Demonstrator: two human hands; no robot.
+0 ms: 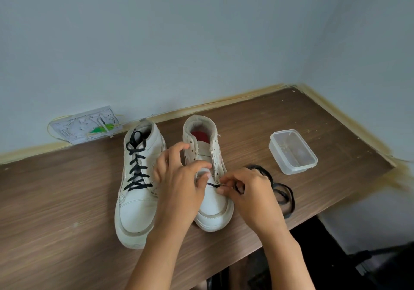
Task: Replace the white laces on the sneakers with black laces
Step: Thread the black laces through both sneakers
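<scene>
While two white high-top sneakers stand side by side on the wooden desk (67,200), toes toward the person, only the left sneaker (136,191) is fully laced, with a black lace (136,166) crossing its eyelets up to the collar. The right sneaker (211,209) has bare upper eyelets and an open tongue, with a red insole visible inside. A second black lace (281,194) starts at the lowest eyelets of this sneaker, where a short span crosses the tongue base; the remainder lies in loose loops on the desk just right of the sneaker. The left hand (181,177) rests on the right sneaker's inner side, fingers curled over the tongue area and thumb near the lower eyelets; whether it grips the lace cannot be told. The right hand (248,193) pinches the lace between thumb and fingertips at the lowest right-side eyelet. A clear plastic container (293,152) stands well apart to the right. A grey wall plate (86,125) sits on the wall behind the left sneaker.
</scene>
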